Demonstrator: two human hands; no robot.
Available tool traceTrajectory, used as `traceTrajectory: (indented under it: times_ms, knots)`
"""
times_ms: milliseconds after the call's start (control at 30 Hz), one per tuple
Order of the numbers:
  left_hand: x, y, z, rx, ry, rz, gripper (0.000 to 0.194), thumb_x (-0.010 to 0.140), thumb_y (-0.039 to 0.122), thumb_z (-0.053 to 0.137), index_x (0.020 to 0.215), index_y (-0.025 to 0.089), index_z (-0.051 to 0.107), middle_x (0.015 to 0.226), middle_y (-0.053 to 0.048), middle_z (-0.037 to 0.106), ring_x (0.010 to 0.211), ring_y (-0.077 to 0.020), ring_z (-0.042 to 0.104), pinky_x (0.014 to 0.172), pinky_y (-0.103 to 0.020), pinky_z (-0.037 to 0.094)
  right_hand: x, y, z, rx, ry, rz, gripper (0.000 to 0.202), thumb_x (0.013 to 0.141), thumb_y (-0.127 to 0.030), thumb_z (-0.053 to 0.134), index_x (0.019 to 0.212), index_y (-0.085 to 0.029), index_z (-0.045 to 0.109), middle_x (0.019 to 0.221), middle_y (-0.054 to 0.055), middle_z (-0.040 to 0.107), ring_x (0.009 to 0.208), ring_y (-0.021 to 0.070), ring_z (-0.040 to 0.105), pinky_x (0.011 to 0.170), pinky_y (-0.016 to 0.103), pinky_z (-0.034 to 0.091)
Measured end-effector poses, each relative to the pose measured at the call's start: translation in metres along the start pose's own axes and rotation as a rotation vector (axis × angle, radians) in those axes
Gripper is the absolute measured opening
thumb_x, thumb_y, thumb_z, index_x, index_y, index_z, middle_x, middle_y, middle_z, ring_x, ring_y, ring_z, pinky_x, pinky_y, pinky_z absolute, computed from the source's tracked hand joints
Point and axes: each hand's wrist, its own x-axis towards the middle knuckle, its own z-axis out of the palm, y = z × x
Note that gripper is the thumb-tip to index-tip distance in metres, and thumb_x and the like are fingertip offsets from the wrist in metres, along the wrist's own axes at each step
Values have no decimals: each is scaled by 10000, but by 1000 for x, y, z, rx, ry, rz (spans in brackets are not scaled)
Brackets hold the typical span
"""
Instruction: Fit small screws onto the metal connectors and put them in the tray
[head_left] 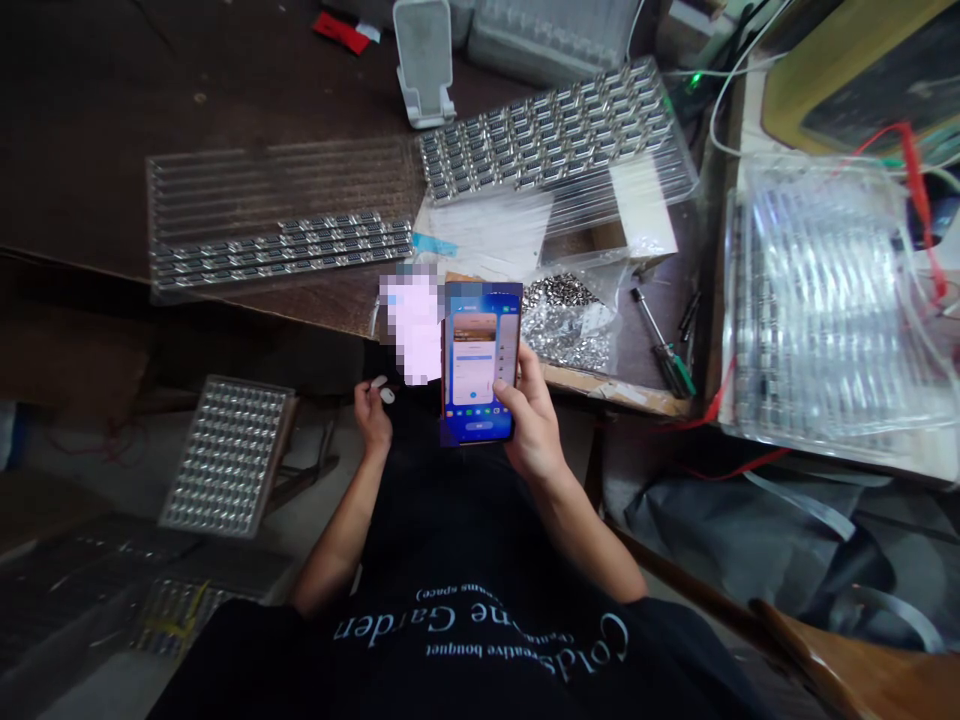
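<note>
A smartphone (474,365) with its screen lit is gripped upright in my right hand (536,420), whose thumb rests on the display near its lower right edge. My left hand (373,415) is lower and to the left, fingers closed on small white earbuds (385,393) that poke out past the fingertips. A bright, pixelated patch lies between the earbuds and the phone and hides what is there. Just beyond the phone, a clear plastic bag (574,325) of small metal parts lies at the table's front edge.
Plastic trays of metal connectors stand on the dark table: a partly filled tray (277,215) and a fuller one (547,130). A white phone stand (424,65) is behind them. A green-handled screwdriver (667,350) lies right; stacked clear trays (825,310) stand farther right. Another tray (225,455) sits lower left.
</note>
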Motion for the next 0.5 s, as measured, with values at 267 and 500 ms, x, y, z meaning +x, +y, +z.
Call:
traceTrajectory:
  times_ms: [267, 500]
  knots:
    - [0, 4, 0, -3, 17, 25, 297, 939, 488, 533, 966, 197, 586, 899, -28, 629, 844, -172, 586, 800, -269, 427, 1, 5, -4, -15, 0, -31, 464, 810, -367, 732, 1250, -299, 603, 1219, 16, 716, 1196, 258, 649, 1035, 389, 541]
    - [0, 4, 0, -32, 18, 31, 295, 939, 488, 540, 974, 199, 585, 881, -31, 628, 829, -175, 582, 787, -271, 437, -6, 11, -16, 34, 45, 38, 440, 787, -367, 695, 1219, -295, 647, 1176, -3, 729, 1153, 264, 657, 959, 379, 567]
